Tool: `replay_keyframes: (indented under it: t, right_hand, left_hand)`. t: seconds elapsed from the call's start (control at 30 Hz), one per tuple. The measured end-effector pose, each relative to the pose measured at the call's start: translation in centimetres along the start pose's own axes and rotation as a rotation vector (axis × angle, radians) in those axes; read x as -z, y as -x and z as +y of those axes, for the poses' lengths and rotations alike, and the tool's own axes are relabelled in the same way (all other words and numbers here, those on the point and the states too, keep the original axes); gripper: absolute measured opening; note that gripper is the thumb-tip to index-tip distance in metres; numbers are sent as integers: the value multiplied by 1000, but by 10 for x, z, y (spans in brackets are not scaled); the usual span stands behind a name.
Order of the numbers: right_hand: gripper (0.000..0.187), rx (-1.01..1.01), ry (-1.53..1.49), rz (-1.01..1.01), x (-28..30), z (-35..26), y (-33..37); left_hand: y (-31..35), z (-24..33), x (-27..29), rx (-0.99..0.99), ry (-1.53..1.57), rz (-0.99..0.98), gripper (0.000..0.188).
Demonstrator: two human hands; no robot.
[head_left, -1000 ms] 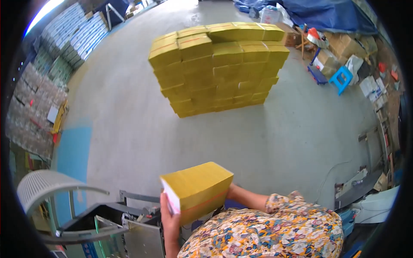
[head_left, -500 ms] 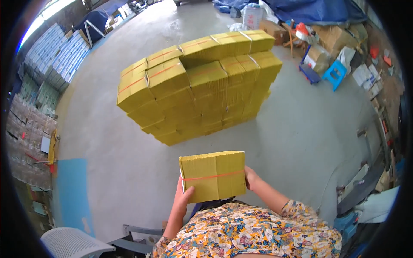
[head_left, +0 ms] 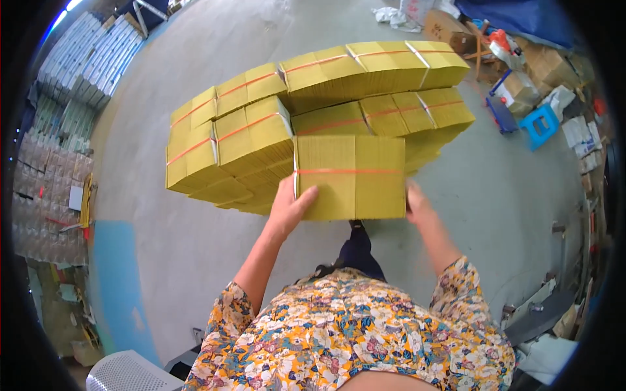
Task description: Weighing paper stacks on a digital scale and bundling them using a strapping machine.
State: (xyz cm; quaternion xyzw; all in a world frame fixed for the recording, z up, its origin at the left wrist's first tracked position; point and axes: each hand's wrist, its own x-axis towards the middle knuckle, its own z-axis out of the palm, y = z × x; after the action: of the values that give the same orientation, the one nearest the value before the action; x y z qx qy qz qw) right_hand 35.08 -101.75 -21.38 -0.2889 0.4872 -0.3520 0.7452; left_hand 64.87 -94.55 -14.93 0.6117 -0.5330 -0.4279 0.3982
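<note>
Holding a rectangular, orange-banded yellow cardboard block (head_left: 352,192) at frame centre, clamping opposite ends between left hand (head_left: 289,207) and right hand (head_left: 419,203); possibly risking slippage through uneven pressure.

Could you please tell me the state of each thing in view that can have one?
Left hand: gripping the held bundle's left end
Right hand: on its right end, slightly blurred
Held bundle: raised, red-banded
Yellow stack: layered, red-banded on top
Blue stool: unoccupied
</note>
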Motion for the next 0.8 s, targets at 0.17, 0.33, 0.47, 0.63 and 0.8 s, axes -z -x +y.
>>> replay_keyframes:
  t: [0.17,0.33,0.47,0.63,0.8]
  right_hand:
    - [56,-2,224,-157,-9,-79,-112]
    - [56,-129,269,-245,-23,-112,-178]
    - [53,-182,316,-220,-28,-109,-210]
    - [51,-235,419,-217,-37,-128,-203]
    - [51,-253,351,-204,-35,-126,-198]
  left_hand:
    - [-81,11,0,129,-128,243,47]
    - [-130,21,-3,247,-387,382,47]
    - [-148,30,-18,261,-668,487,44]
    - [-157,19,-27,179,-843,543,48]
    - [-166,35,-24,137,-846,535,49]
